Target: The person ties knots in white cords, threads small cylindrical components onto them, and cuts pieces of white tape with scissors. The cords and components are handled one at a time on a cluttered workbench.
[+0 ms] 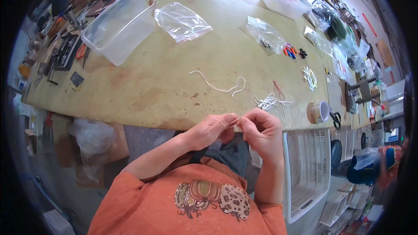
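At the table's near edge my left hand (212,129) and my right hand (262,131) meet, both closed in a pinch. Between the fingertips runs something thin and pale, too small to name. Just beyond my right hand lies a tangled bunch of white cords (267,101), with a reddish cord (278,89) beside it. A single white cord (217,88) curves across the table farther off, ending in a loop.
A clear plastic tub (119,26) and a plastic bag (183,21) stand at the far left. On the right are a tape roll (320,112), black scissors (335,119) and coloured small parts (290,51). A white crate (307,169) sits below the table edge.
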The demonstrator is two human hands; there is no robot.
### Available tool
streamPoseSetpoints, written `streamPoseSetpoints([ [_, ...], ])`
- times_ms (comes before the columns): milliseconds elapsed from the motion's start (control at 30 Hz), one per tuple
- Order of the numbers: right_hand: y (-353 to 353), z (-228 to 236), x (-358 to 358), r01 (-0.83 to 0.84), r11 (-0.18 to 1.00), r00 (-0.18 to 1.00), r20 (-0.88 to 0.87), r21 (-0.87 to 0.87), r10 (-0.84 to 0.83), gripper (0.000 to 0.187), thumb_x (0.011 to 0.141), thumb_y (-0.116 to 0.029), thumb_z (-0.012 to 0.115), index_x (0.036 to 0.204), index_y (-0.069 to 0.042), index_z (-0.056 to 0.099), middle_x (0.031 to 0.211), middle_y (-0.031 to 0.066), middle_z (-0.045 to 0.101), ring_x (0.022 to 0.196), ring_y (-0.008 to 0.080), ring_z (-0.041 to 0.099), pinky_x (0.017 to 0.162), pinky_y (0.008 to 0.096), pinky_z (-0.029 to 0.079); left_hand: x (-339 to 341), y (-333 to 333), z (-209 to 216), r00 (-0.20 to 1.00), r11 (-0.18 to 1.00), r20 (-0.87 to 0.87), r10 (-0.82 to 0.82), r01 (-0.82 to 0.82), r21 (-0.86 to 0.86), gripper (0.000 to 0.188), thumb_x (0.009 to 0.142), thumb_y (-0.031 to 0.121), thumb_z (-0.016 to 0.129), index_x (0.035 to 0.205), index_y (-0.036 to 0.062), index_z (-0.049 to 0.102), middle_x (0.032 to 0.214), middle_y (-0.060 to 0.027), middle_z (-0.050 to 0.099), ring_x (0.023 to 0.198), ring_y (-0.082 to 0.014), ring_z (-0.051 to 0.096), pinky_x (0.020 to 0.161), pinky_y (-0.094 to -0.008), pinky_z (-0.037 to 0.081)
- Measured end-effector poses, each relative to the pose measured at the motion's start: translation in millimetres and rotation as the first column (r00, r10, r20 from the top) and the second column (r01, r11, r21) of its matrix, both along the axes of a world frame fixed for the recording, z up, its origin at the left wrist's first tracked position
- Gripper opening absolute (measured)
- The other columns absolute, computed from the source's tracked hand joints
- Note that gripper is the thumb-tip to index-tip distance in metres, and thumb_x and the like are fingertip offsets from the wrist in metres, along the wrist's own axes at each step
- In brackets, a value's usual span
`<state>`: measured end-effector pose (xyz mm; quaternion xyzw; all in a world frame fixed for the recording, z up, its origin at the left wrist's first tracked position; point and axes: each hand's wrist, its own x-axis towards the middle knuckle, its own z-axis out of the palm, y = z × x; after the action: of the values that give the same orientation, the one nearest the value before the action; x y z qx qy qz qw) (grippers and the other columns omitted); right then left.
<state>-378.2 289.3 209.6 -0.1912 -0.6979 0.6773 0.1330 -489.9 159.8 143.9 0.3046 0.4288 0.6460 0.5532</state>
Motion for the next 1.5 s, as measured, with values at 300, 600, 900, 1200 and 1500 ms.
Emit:
streamPoseSetpoints([
  [300, -2.8, -39.0, 13.0, 0.138, 0.858, 0.990, -0.079, 0.495, -0.114, 0.026, 0.088, 0.001, 0.059, 0.114, 0.002, 0.059, 0.106, 0.0107, 0.061, 0.056, 0.0065, 0.056, 0.049, 0.0211, 0.046, -6.6, -19.8, -3.3, 0.959, 0.971, -0.178, 0.221, -0.233, -0.053, 0.015, 0.096, 0.013, 0.054, 0.086, 0.0025, 0.058, 0.079, 0.0052, 0.056, 0.073, -0.0024, 0.047, 0.066, -0.0191, 0.041],
  [600, -15.0, -52.3, 19.2, 0.000, 0.988, 1.000, 0.002, -0.153, 0.001, 0.005, 0.090, -0.005, 0.062, 0.094, -0.001, 0.063, 0.077, 0.0029, 0.065, 0.060, 0.0039, 0.057, 0.051, 0.0168, 0.044, -5.8, -27.1, -3.0, 0.982, 0.981, 0.023, 0.185, -0.184, -0.055, 0.009, 0.093, 0.008, 0.056, 0.093, 0.0015, 0.063, 0.076, 0.0060, 0.056, 0.064, 0.0009, 0.043, 0.054, -0.0159, 0.034],
  [900, -26.6, -55.4, 6.4, 0.148, 0.945, 0.979, -0.095, -0.291, -0.182, 0.014, 0.092, -0.009, 0.061, 0.101, 0.002, 0.064, 0.075, 0.0005, 0.063, 0.058, 0.0042, 0.055, 0.051, 0.0176, 0.043, 15.1, -6.9, -5.7, 0.239, 0.803, -0.797, 0.555, -0.402, 0.439, 0.033, 0.082, -0.002, 0.061, 0.113, 0.0086, 0.063, 0.072, -0.0073, 0.063, 0.060, -0.0157, 0.061, 0.053, -0.0271, 0.049],
  [1200, -24.1, -63.8, 7.2, 0.164, 0.986, 0.986, -0.034, 0.033, -0.163, 0.012, 0.093, -0.010, 0.059, 0.091, 0.000, 0.066, 0.071, 0.0003, 0.061, 0.056, 0.0026, 0.050, 0.049, 0.0187, 0.040, 15.0, -9.8, 1.9, 0.029, 0.841, -0.895, 0.444, -0.357, 0.406, 0.038, 0.075, 0.000, 0.064, 0.112, 0.0097, 0.058, 0.068, -0.0014, 0.059, 0.058, -0.0192, 0.058, 0.051, -0.0308, 0.049],
  [1500, -11.8, -52.3, 9.9, -0.283, 0.769, 0.917, 0.073, -0.573, 0.392, 0.019, 0.094, -0.013, 0.057, 0.096, 0.003, 0.067, 0.069, 0.0011, 0.060, 0.050, 0.0036, 0.043, 0.045, 0.0169, 0.032, -15.2, -13.7, 6.3, 0.245, 0.902, -0.870, 0.428, -0.181, 0.393, 0.029, 0.076, 0.000, 0.066, 0.103, 0.0074, 0.059, 0.075, -0.0057, 0.061, 0.067, -0.0231, 0.057, 0.059, -0.0335, 0.048],
])
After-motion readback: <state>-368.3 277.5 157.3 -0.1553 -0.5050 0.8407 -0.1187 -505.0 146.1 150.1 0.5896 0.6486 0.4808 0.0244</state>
